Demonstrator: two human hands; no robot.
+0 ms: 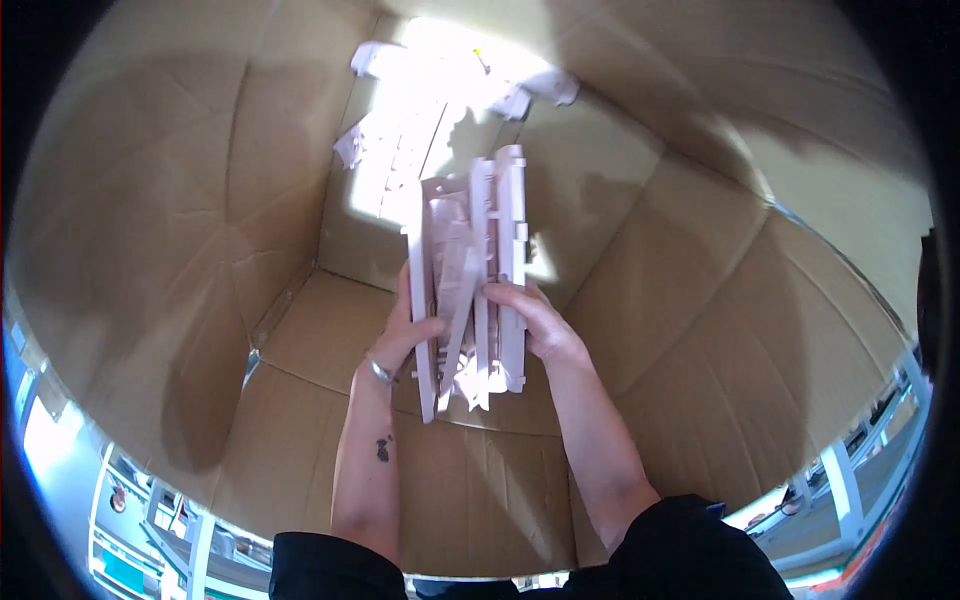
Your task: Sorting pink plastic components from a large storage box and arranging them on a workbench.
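Note:
Between my two hands is a bundle of long white plastic parts [455, 270], ribbed and channelled, standing lengthwise side by side. My left hand [408, 322] is closed around the left edge of the bundle, thumb over its front. On the right side, my right hand [535, 315] grips the bundle with the thumb laid across the front. Most fingers of both hands are hidden behind the parts. The bundle is held over the inside of a large, deep cardboard box [300, 330], and both forearms reach down into it.
Several white plastic pieces [350, 145] lie at the far end of the box floor, partly washed out by bright light. Tall creased cardboard walls [690, 260] surround my arms. Outside the rim stand white-framed shelves [845, 480] at the right and similar shelving [200, 550] at the left.

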